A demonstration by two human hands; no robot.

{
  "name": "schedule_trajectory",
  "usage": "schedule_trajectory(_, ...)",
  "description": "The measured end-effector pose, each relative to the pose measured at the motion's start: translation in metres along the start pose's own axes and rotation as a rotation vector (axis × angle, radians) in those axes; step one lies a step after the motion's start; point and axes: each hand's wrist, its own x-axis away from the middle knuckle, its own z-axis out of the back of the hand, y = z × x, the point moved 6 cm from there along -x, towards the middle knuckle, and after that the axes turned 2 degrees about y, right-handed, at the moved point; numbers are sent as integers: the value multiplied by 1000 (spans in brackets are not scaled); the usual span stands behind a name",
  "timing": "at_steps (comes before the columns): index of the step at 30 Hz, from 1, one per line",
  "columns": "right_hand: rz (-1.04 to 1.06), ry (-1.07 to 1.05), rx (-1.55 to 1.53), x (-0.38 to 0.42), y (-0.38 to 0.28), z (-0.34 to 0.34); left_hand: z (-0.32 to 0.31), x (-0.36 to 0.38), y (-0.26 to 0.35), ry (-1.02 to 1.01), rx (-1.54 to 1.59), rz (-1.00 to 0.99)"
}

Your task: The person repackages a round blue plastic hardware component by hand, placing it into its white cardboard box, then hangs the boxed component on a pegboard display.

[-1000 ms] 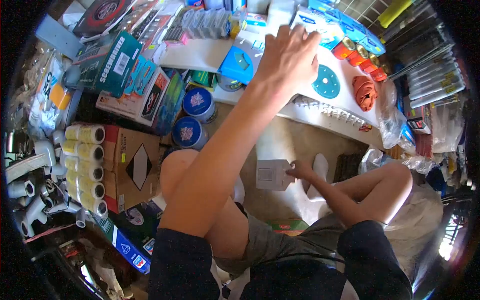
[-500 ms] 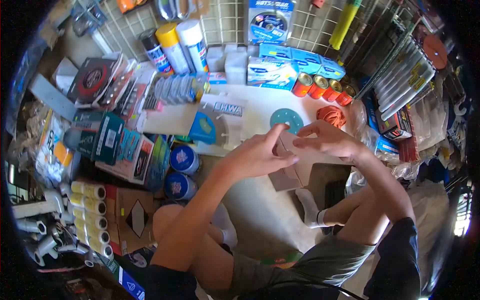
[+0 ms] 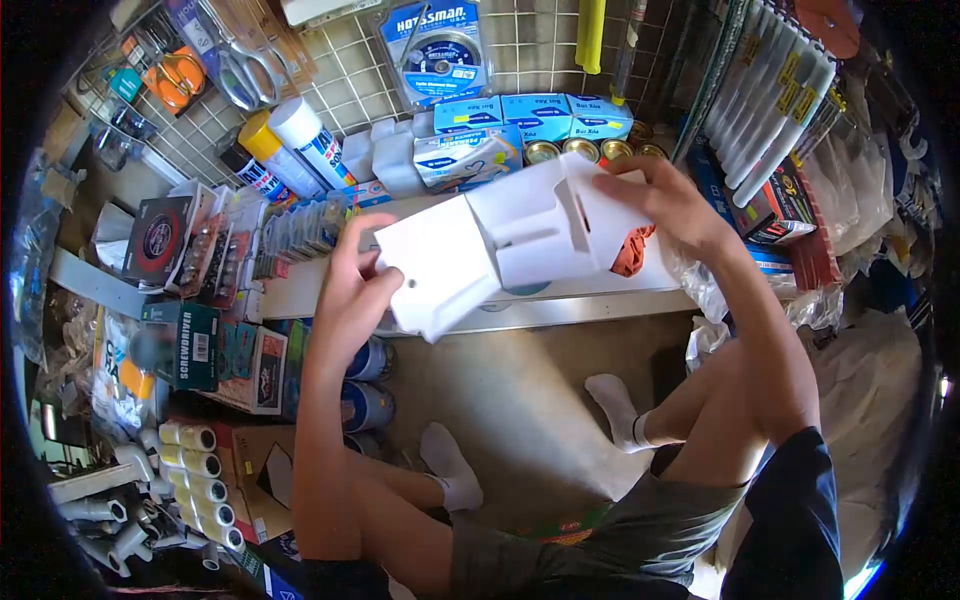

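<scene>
An unfolded white cardboard box (image 3: pixel 530 225) with open flaps is stretched between my hands, above the front of a white shelf. My left hand (image 3: pixel 352 290) pinches its left flap (image 3: pixel 430 265) between thumb and fingers. At the other end, my right hand (image 3: pixel 675 205) grips the box's right side, its fingers partly over the cardboard. Behind this end shows a bundle of orange-red cord (image 3: pixel 633 250), partly covered by the box. Most of what lies on the shelf behind the cardboard is hidden.
Spray cans (image 3: pixel 310 145), blue-and-white boxes (image 3: pixel 465 155) and several small tins (image 3: pixel 582 150) line the back. A screwdriver box (image 3: pixel 185 345) sits at left, above white rolls (image 3: pixel 200 465). Blue-lidded tubs (image 3: pixel 368 405) stand below the shelf edge (image 3: pixel 540 312).
The brownish folded cardboard between my hands now appears as an opened white box. My hands have moved apart, the left one going left, and the view has tilted upward.
</scene>
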Motion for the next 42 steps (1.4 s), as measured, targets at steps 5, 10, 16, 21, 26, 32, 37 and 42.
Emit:
schedule_trajectory(5,25,-156,-213,-11,7,9,7,5,-18,126,-722,-206)
schedule_trajectory(10,-35,-275,-218,5,-6,-11,-40,26,14,-2,-728,-585)
schedule_trajectory(16,-41,-429,-279,11,-16,-34,-92,44,14,-132,-635,-630)
schedule_trajectory(21,238,-285,1,-6,-11,-30,-81,31,10,-129,-583,-481)
schedule_trajectory(26,644,184,793,-1,-6,-28,-58,13,-1,75,-287,-371)
schedule_trajectory(32,1015,30,885,42,-35,-88,-20,-4,-23,265,144,-88)
schedule_trajectory(37,912,-25,762,37,-47,-67,10,-3,-22,477,309,-36)
schedule_trajectory(42,689,11,546,20,-32,-64,19,-2,-11,372,480,-86)
